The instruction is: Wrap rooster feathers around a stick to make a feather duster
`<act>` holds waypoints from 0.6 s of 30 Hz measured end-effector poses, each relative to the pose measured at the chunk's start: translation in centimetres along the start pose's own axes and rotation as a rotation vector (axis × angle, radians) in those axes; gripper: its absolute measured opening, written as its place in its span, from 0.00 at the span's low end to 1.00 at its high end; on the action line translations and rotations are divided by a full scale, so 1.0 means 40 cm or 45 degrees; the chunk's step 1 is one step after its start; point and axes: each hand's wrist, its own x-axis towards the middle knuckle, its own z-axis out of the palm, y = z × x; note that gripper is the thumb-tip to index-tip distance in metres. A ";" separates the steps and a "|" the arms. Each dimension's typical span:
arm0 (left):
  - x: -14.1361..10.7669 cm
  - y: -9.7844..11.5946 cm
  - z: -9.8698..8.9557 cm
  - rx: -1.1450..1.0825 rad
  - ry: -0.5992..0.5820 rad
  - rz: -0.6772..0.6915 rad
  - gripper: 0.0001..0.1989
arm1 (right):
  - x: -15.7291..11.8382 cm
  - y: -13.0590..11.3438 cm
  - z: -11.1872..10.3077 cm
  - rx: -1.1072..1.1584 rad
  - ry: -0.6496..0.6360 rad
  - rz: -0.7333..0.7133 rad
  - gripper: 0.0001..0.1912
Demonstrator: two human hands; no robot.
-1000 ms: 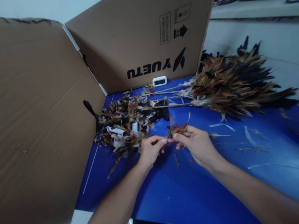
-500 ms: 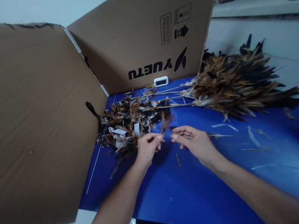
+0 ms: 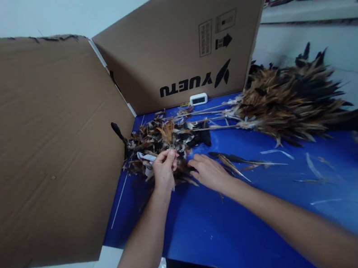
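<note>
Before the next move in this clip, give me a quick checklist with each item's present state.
1. Left hand grips the tuft: ok, pinched.
2. Right hand holds something: cannot tell; it is at the near right edge of the pile.
3. Table right of that hand clear: not ok, loose feathers lie there.
4. Bundles untouched by either hand: ok, plumes farther right.
5. Device readable: not ok, too small.

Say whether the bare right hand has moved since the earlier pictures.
Yes, the right hand moved left, judged against the white rounded device with a dark screen.
</note>
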 end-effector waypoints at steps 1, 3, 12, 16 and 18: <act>0.000 0.000 0.000 0.004 -0.001 0.001 0.13 | 0.005 0.000 0.005 0.002 -0.022 -0.007 0.06; -0.001 0.000 0.001 0.012 -0.005 0.002 0.13 | 0.011 0.000 0.012 0.025 -0.058 -0.018 0.04; 0.000 -0.014 -0.003 0.064 -0.046 -0.031 0.12 | -0.015 0.042 -0.016 0.440 -0.011 0.175 0.05; -0.006 -0.020 0.001 0.099 -0.073 -0.079 0.13 | -0.055 0.068 -0.057 0.745 0.048 0.351 0.04; -0.015 -0.026 0.006 0.120 -0.105 -0.107 0.13 | -0.074 0.070 -0.074 0.868 0.082 0.415 0.04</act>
